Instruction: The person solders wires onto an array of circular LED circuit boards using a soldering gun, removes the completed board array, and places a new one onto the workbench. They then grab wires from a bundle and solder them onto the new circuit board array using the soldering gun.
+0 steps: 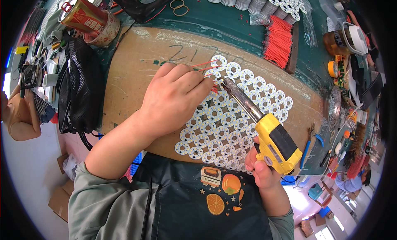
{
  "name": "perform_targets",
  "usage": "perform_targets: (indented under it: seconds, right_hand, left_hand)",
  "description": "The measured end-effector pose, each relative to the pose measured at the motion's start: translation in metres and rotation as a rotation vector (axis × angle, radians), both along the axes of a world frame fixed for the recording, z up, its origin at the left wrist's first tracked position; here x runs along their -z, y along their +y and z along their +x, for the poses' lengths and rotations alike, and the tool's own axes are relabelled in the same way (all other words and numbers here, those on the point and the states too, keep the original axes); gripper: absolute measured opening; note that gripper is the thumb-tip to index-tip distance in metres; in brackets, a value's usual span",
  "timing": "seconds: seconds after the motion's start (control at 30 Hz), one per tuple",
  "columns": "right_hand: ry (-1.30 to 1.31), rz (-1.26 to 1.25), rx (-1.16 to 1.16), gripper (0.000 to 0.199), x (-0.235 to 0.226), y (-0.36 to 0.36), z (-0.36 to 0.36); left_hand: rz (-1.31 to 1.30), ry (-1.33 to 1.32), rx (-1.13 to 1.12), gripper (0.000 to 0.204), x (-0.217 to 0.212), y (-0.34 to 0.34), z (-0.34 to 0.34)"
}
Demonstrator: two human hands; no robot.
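Note:
A sheet of joined round white LED boards (pixel 215 114) lies at a slant on a brown cardboard mat (pixel 128 70). My left hand (pixel 173 95) is closed over the sheet's upper left part, pinching thin red wires (pixel 202 66) that reach the boards near its top corner. In my right hand (pixel 262 169) is a yellow and black soldering gun (pixel 279 142), gripped by its handle. Its metal barrel points up and left, and the dark tip is close to a board just right of my left fingers. Whether the tip touches the board I cannot tell.
Beyond the mat are a bundle of red wires (pixel 279 43) and stacked round boards (pixel 248 2). A red-gold can (pixel 84 18) and black mesh bag (pixel 80 87) stand left; a lidded jar (pixel 349 39) and blue-handled pliers (pixel 307 151) are right. Another person (pixel 25 111) sits far left.

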State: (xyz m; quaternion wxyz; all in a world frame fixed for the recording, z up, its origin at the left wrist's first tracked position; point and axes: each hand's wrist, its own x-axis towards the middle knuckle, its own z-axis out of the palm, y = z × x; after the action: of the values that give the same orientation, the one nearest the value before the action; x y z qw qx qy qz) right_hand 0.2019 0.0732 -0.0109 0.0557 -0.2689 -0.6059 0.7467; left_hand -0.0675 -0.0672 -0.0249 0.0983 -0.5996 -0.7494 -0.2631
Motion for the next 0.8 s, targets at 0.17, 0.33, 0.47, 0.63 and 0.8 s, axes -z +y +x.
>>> perform_targets:
  seconds: [0.17, 0.33, 0.47, 0.63, 0.8]
  right_hand:
    - [-0.005, 0.007, -0.004, 0.064, 0.0013, 0.0017, 0.0019]
    - [-0.003, 0.019, -0.023, 0.064, 0.0018, 0.0022, 0.0022]
    - [-0.004, -0.005, -0.014, 0.064, 0.0023, 0.0016, 0.0029]
    - [0.000, 0.003, -0.020, 0.062, 0.0043, 0.0023, 0.0040]
    - [0.006, 0.024, -0.020, 0.057, 0.0050, 0.0017, 0.0039]
  left_hand:
    - [-0.018, -0.013, -0.004, 0.031, 0.0017, 0.0017, 0.0006]
    - [0.005, -0.008, -0.003, 0.031, 0.0030, 0.0017, 0.0005]
    - [0.012, -0.009, -0.003, 0.032, 0.0036, 0.0018, -0.0002]
    - [0.003, -0.024, -0.006, 0.032, 0.0035, 0.0018, 0.0001]
    - [0.002, -0.012, -0.004, 0.032, 0.0036, 0.0028, 0.0007]
